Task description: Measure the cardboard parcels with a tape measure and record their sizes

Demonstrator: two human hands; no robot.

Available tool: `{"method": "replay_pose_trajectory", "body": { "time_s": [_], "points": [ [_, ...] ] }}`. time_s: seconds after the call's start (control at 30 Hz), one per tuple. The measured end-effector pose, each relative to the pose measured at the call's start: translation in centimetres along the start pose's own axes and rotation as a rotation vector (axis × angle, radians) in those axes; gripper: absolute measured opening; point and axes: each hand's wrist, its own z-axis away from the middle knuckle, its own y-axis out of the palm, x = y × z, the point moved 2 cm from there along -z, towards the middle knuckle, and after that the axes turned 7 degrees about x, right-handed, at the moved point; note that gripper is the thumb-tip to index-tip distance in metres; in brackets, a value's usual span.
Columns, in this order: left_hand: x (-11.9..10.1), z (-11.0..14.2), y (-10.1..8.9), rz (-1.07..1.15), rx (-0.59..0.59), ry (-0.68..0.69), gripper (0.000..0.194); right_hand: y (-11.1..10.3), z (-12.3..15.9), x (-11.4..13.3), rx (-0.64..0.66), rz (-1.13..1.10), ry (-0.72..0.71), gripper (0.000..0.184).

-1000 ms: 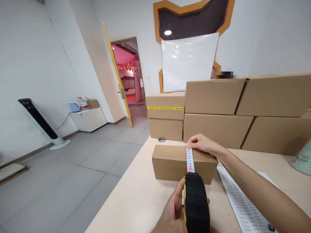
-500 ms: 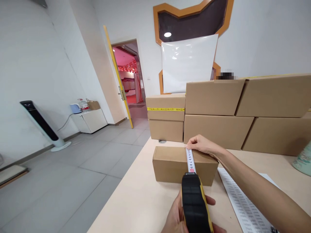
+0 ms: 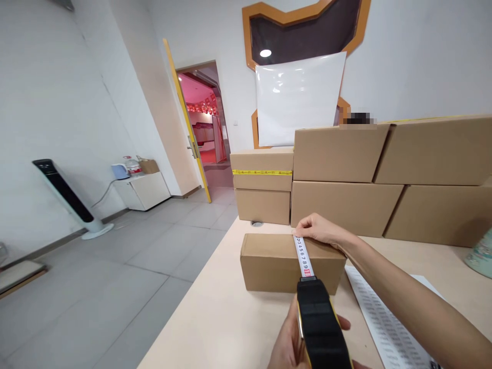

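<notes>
A small brown cardboard box [image 3: 269, 266] lies on the table. My left hand [image 3: 288, 333] grips the black-and-yellow case of a tape measure [image 3: 321, 318] in front of the box's near side. From the case, the white blade [image 3: 302, 255] runs across the box top to its far edge, with numbers up to a red 10 showing. There, the fingers of my right hand [image 3: 317, 227] pinch the blade's end, which they partly hide. My right wrist is above the box's right end.
Stacked cardboard boxes [image 3: 346, 205] line the back of the table [image 3: 207, 312]. A printed sheet [image 3: 388, 312] lies under my right forearm, and a green patterned object [image 3: 480, 253] stands at the right edge. Part of a person's head [image 3: 358, 119] shows, blurred, behind the boxes.
The tape measure case in my left hand first swung a little left and turned, then shifted right, so the blade slants more to the right now. My right hand stays at the box's far edge.
</notes>
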Motion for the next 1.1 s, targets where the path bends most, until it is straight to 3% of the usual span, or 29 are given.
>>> {"method": "replay_pose_trajectory", "body": {
  "time_s": [0.2,0.43,0.63,1.1],
  "points": [
    [-0.3,-0.1,0.0,0.007,0.018,-0.035,0.060,0.1,-0.1,-0.1,0.001,0.000,0.008,0.024],
    [-0.6,0.1,0.9,0.034,-0.044,0.065,0.079,0.1,0.2,0.3,-0.011,0.002,0.004,0.024],
    [-1.1,0.3,1.7,0.018,-0.084,0.072,0.083,0.0,0.0,0.0,0.005,0.015,-0.002,0.025],
    [-0.8,0.2,1.4,-0.020,-0.076,0.074,0.086,0.0,0.0,0.0,-0.009,0.014,0.004,0.026]
  ]
}}
